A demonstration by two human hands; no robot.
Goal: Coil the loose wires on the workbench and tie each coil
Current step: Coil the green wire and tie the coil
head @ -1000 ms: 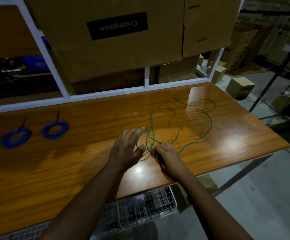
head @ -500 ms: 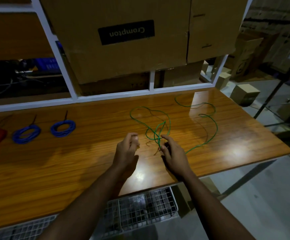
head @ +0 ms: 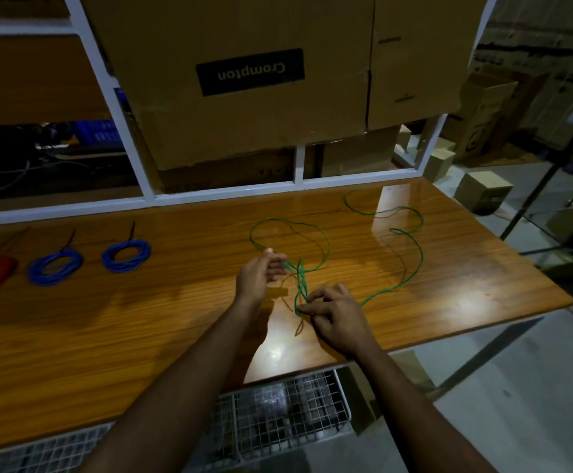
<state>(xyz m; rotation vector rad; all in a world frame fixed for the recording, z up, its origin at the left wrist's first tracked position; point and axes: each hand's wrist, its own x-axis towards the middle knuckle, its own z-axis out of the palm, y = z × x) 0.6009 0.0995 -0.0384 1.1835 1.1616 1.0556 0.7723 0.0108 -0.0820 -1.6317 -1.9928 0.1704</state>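
While the left hand (head: 259, 274) pinches one loop of thin green wire (head: 411, 278), the right hand (head: 338, 317) pinches gathered strands on the glossy wooden workbench (head: 175, 319).

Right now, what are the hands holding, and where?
Both grip the green wire: the left hand pinches a loop, the right hand pinches the gathered strands near the bench front.

Both hands (head: 261, 273) (head: 338, 314) (fingers curled) pinching.

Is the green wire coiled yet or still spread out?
Mostly spread: the green wire trails in loose loops across the bench. Only a few turns are gathered between the left hand and right hand.
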